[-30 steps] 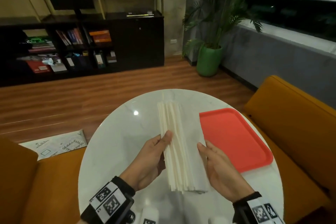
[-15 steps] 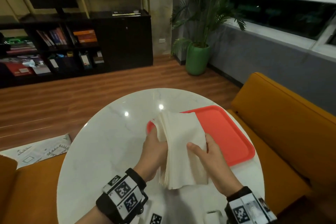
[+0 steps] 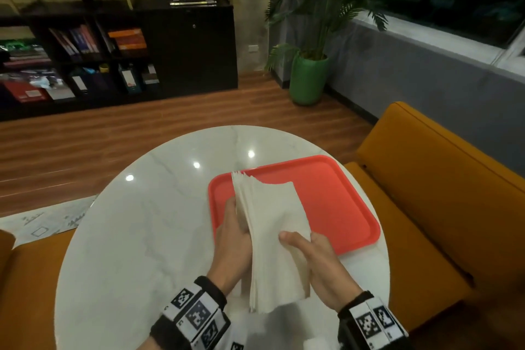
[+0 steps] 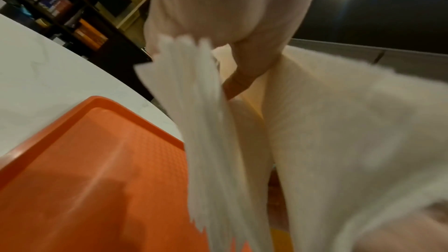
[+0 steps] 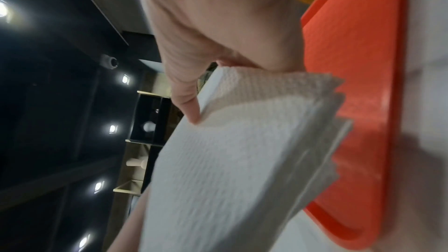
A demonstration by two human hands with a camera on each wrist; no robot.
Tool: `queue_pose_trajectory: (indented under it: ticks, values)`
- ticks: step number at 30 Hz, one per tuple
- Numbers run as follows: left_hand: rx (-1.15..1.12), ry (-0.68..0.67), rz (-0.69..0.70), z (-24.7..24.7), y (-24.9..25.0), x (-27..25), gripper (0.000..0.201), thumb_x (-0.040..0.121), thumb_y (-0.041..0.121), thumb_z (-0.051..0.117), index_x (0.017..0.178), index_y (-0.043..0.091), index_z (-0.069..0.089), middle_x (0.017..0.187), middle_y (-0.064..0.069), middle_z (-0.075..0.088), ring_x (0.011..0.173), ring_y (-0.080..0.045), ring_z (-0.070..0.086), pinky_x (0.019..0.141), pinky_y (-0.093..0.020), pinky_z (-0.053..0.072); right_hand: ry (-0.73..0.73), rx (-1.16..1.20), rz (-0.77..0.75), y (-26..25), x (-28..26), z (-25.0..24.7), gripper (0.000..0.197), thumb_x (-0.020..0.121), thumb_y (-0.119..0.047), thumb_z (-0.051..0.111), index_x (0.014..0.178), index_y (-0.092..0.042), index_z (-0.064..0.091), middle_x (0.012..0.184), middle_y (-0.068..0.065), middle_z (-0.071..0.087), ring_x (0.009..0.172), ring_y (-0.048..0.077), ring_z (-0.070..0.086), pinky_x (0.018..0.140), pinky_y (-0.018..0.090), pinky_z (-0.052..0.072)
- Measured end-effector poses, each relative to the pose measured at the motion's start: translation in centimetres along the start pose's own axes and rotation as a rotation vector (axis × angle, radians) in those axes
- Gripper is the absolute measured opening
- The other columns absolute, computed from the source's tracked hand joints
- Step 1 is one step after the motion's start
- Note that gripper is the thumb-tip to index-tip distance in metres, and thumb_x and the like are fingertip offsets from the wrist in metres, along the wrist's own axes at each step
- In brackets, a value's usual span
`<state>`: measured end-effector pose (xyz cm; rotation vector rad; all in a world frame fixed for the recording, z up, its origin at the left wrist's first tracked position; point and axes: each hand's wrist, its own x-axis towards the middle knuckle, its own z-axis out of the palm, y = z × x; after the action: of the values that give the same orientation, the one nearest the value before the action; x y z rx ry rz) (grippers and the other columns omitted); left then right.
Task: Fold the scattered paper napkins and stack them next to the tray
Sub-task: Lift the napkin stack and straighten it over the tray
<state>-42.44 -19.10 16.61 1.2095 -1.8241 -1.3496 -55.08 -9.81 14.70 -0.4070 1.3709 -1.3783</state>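
Wooden flooring, a dark bookshelf [image 3: 85, 57] and a potted palm in a green pot [image 3: 308, 79] lie behind a round white marble desk [image 3: 136, 236] flanked by mustard-yellow seats [image 3: 443, 193] in the head view; a red rectangular plastic tray [image 3: 335, 202] lies on the right part of the desk; a thick stack of white paper napkins [image 3: 272, 236] is held up on edge above the desk, overlapping the tray's near left corner; the left hand [image 3: 231, 241] grips the stack from the left, and the right hand [image 3: 321, 261] grips it from the right with its thumb laid across the outer sheet; both wrists wear bands with black-and-white markers. From the left wrist, blurred, the fanned sheet edges of the napkin stack [image 4: 201, 122] hang over the tray [image 4: 84, 170], one finger of the left hand [image 4: 242, 76] is tucked between the layers, and the desk [image 4: 48, 76] shows beyond. From the right wrist, the right hand [image 5: 206, 26] clasps the napkin stack [image 5: 230, 160], its fingers [image 5: 186, 106] pressing the textured top sheet, with the tray [image 5: 363, 102] behind it and ceiling lights at left.
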Motion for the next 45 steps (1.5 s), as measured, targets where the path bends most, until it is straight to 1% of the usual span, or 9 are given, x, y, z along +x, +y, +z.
queue_pose_trajectory:
  ticks: [3,9,13,18,26,30,35,40,45]
  values:
    - [0.187,0.041,0.038,0.8,-0.1,-0.1,0.032,0.078,0.061,0.045,0.103,0.063,0.025,0.100,0.022,0.055,0.090,-0.009,0.059,0.077,-0.033,0.049,-0.060,0.031,0.028,0.1,0.6,-0.6,0.041,0.080,-0.021,0.073,0.116,-0.010,0.058,0.105,0.003,0.072,0.098,0.016,0.068,0.084,0.032,0.054]
    - [0.559,0.086,0.113,0.6,0.8,1.5,0.052,0.090,0.042,0.051,0.134,0.037,0.025,0.104,0.012,0.053,0.082,-0.015,0.057,0.073,-0.039,0.049,-0.192,0.203,0.203,0.5,2.3,-1.5,0.041,0.086,-0.024,0.066,0.121,-0.004,0.059,0.119,0.018,0.065,0.112,0.033,0.061,0.101,0.048,0.045]
    - [0.435,0.099,0.011,-1.0,0.7,3.9,0.050,0.089,0.027,0.054,0.133,0.032,0.032,0.101,0.012,0.052,0.084,-0.012,0.050,0.074,-0.032,0.039,-0.215,0.387,0.350,1.7,3.5,-2.7,0.052,0.082,-0.024,0.068,0.127,-0.002,0.055,0.126,0.021,0.059,0.116,0.036,0.057,0.099,0.049,0.046]
    - [0.139,0.109,-0.180,-3.1,-1.0,6.8,0.046,0.089,0.020,0.056,0.129,0.031,0.038,0.108,0.008,0.057,0.093,-0.014,0.058,0.068,-0.029,0.047,-0.158,0.401,0.345,1.4,4.7,-5.2,0.032,0.077,-0.018,0.066,0.106,-0.003,0.064,0.095,0.018,0.070,0.082,0.030,0.068,0.075,0.040,0.055]
    - [0.053,0.002,-0.230,0.7,-3.4,11.3,0.047,0.088,0.006,0.054,0.132,0.017,0.042,0.106,0.006,0.056,0.091,-0.012,0.058,0.065,-0.020,0.045,0.061,0.048,0.121,-4.3,11.6,-10.7,0.037,0.091,-0.023,0.055,0.123,-0.006,0.054,0.112,0.018,0.068,0.099,0.032,0.067,0.070,0.037,0.056]
    - [-0.249,0.052,-0.300,3.2,-3.8,13.3,0.044,0.086,0.000,0.054,0.125,0.019,0.047,0.109,-0.001,0.062,0.094,-0.022,0.064,0.071,-0.035,0.054,0.032,0.032,0.026,-6.5,15.2,-12.0,0.029,0.093,-0.019,0.052,0.122,-0.012,0.056,0.115,0.011,0.069,0.103,0.026,0.067,0.084,0.040,0.052]
    - [-0.194,0.079,-0.456,5.5,-8.0,13.4,0.043,0.086,-0.002,0.052,0.122,0.017,0.041,0.116,-0.006,0.059,0.092,-0.018,0.060,0.080,-0.036,0.051,0.018,-0.371,0.105,-4.4,17.9,-13.1,0.028,0.090,0.001,0.051,0.117,-0.004,0.056,0.107,0.011,0.068,0.086,0.020,0.068,0.062,0.025,0.054]
    - [-0.029,0.111,-0.470,6.5,-10.0,12.5,0.052,0.088,0.005,0.049,0.137,0.014,0.036,0.122,-0.006,0.057,0.110,-0.026,0.057,0.098,-0.044,0.047,0.069,-0.730,0.143,-2.5,19.8,-14.2,0.038,0.083,0.006,0.051,0.117,-0.011,0.055,0.119,0.013,0.061,0.109,0.030,0.058,0.095,0.046,0.048]
    - [0.066,0.132,-0.463,7.0,-9.9,12.3,0.048,0.092,0.010,0.048,0.138,0.014,0.035,0.120,-0.004,0.057,0.105,-0.025,0.056,0.091,-0.036,0.047,0.029,-0.797,0.148,-2.5,20.1,-13.7,0.041,0.083,0.002,0.055,0.123,-0.007,0.052,0.121,0.011,0.061,0.110,0.028,0.058,0.096,0.045,0.047]
